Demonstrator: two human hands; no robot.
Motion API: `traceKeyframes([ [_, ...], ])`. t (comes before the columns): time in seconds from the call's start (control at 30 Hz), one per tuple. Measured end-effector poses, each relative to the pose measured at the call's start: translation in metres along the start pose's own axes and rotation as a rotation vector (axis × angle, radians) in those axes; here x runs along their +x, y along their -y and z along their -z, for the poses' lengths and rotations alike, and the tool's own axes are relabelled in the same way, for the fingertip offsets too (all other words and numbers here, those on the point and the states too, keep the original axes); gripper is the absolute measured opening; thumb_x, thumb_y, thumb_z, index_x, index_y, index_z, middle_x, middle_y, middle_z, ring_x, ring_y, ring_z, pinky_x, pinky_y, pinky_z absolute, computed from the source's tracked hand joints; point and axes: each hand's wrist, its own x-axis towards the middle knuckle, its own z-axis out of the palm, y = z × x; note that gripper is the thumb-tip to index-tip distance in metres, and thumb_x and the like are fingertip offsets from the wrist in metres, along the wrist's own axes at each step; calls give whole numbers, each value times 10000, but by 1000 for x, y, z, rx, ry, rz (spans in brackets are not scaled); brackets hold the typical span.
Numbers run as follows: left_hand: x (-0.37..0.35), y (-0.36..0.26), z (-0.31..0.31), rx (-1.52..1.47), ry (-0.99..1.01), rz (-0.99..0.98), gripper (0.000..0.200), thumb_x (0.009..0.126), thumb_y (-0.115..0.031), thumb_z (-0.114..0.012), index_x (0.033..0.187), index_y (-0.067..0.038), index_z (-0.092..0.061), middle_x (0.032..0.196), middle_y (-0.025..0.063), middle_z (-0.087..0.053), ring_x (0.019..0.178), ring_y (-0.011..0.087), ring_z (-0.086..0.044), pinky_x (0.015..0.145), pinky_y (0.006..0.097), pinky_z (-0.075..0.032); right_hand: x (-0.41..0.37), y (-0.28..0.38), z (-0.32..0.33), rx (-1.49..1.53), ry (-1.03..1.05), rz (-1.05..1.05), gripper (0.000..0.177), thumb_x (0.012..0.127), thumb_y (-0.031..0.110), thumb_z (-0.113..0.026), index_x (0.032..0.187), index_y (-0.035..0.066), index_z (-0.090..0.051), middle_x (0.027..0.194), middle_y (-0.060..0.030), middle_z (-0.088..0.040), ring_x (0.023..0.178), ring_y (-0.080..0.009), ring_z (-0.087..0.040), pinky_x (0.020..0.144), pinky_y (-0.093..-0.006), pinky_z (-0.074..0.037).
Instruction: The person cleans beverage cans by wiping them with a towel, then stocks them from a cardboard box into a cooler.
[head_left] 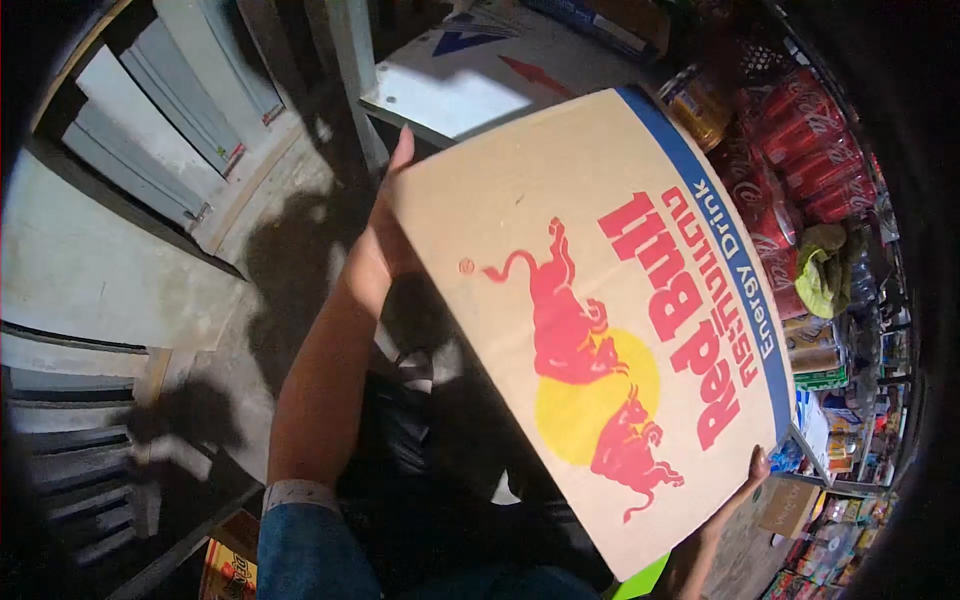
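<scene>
A large cardboard Red Bull box (510,270) is held up and tilted in front of me. It has red bulls, a yellow circle and a blue "Energy Drink" band along one edge. My left hand (388,225) grips its left side, with the thumb up along the edge and the other fingers hidden behind the box. At the lower right corner, my right hand (748,485) holds the opposite side, and only part of it shows. Its fingers are mostly out of sight under the carton.
Shrink-wrapped Coca-Cola cans (810,140) and a yellow-green cloth-like item (823,278) are at the right, beside shelves of packaged goods. Behind the box stands a white surface (450,95) with a metal edge. Slatted grey panels (150,110) line the left. A small carton (790,507) sits lower right.
</scene>
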Motion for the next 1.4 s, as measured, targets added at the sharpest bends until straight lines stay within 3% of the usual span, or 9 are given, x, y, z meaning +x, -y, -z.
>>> traceKeyframes([
  [0.17, -24, 5, 16, 184, -341, -83, 912, 983, -775, -431, 1555, -65, -458, 1547, 163, -527, 1381, 304, -536, 1162, 461, -416, 56, -63, 68, -282, 8, 429, 654, 1030, 494, -502, 1470, 22, -394, 1422, -136, -480, 1332, -287, -503, 1157, -488, -409],
  [0.3, -69, 35, 19, 304, -548, -100, 907, 982, -769, -436, 1561, -71, -448, 1543, 167, -531, 1369, 316, -552, 1143, 475, -442, 99, -120, 164, -90, -202, 359, 766, 917, 482, -666, 1476, 16, -425, 1389, -143, -543, 1317, -321, -537, 1160, -485, -429],
  [0.67, -110, 78, 8, 748, -927, 0, 897, 980, -754, -450, 1575, -84, -423, 1533, 178, -540, 1339, 345, -591, 1096, 510, -507, 23, -152, 54, 326, 422, -265, 922, 773, 478, -805, 1491, 30, -437, 1389, -140, -573, 1305, -335, -560, 1154, -488, -448],
  [0.73, -102, 91, -1, 739, -1434, 243, 837, 1009, -730, -410, 1567, -107, -438, 1520, 168, -551, 1334, 333, -593, 1066, 517, -530, 11, -149, 62, 403, 513, -348, 953, 747, 477, -830, 1494, 33, -439, 1389, -140, -579, 1303, -337, -565, 1153, -488, -452],
  [0.8, -136, 97, 17, 768, -1474, 207, 816, 1015, -723, -411, 1562, -118, -446, 1498, 158, -571, 1309, 327, -611, 1049, 514, -542, 26, -151, 63, 203, 519, -644, 1094, 642, 466, -898, 1522, 34, -414, 1497, -145, -527, 1345, -344, -546, 1140, -511, -465],
  [0.83, -142, 98, 20, 804, -1531, 145, 795, 1022, -715, -413, 1557, -129, -455, 1476, 147, -592, 1283, 322, -629, 1033, 510, -553, 26, -168, 51, 334, 606, -449, 701, 919, 513, -623, 1415, 23, -549, 1437, -171, -570, 1335, -336, -552, 1169, -482, -415],
  [0.9, -144, 100, 22, 857, -1444, 198, 794, 1021, -718, -418, 1559, -135, -454, 1474, 141, -592, 1282, 313, -630, 1033, 501, -555, 37, -154, 29, -161, 663, -441, 1010, 967, 830, -326, 1543, 4, -411, 1559, -165, -477, 1432, -314, -470, 1222, -464, -333],
  [1.1, -132, 100, 22, 836, -1381, 262, 723, 1060, -664, -382, 1532, -130, -500, 1441, 113, -611, 1255, 277, -634, 1056, 475, -528, 54, -95, -75, 133, 307, -997, 1075, 935, 853, -306, 1656, 57, -259, 1689, -205, -300, 1531, -385, -332, 1227, -564, -283],
  [1.4, -98, 88, 21, 907, -1258, 326, 744, 1037, -668, -449, 1499, -91, -527, 1414, 148, -625, 1242, 272, -645, 1024, 455, -551, 33, -195, -77, 235, 75, -975, 973, 981, 774, -190, 1598, 46, -380, 1644, -213, -379, 1484, -409, -397, 1222, -595, -290],
])
